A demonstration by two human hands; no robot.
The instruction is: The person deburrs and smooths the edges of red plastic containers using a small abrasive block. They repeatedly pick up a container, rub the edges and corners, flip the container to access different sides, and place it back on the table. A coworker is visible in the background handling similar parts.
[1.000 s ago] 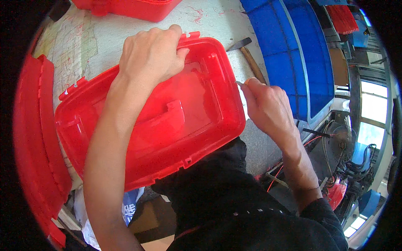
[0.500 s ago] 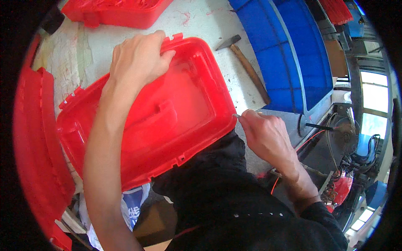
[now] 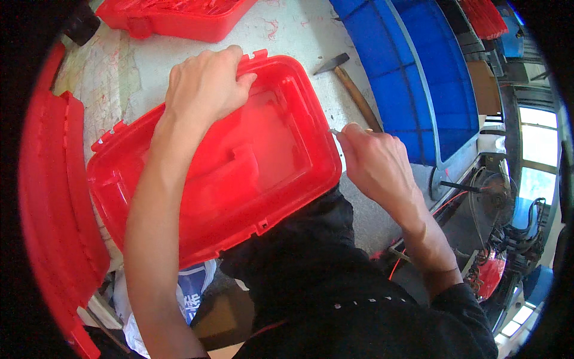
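A red plastic toolbox shell [image 3: 269, 143], shallow and hollow side up, lies tilted across my lap and the table's near edge. My left hand [image 3: 206, 84] is closed over its far rim, thumb inside and fingers over the outside, near a hinge tab. At the shell's right edge, my right hand [image 3: 373, 158] pinches a small grey blade-like tool [image 3: 335, 132]. Only its tip shows, touching or very near the rim; the fingers hide the rest. Beyond the shell, a hammer [image 3: 353, 90] with a wooden handle rests on the table.
A large blue crate [image 3: 412, 84] stands on the right of the white table [image 3: 299, 30]. Another red case [image 3: 179, 24] holding red scraps sits at the far left. Stacked red plastic parts [image 3: 60, 179] line the left side. Below is a white and blue bag [image 3: 194, 287].
My right hand has moved away from me along the shell's right edge with the blade-like tool. My left hand keeps its hold on the far rim.
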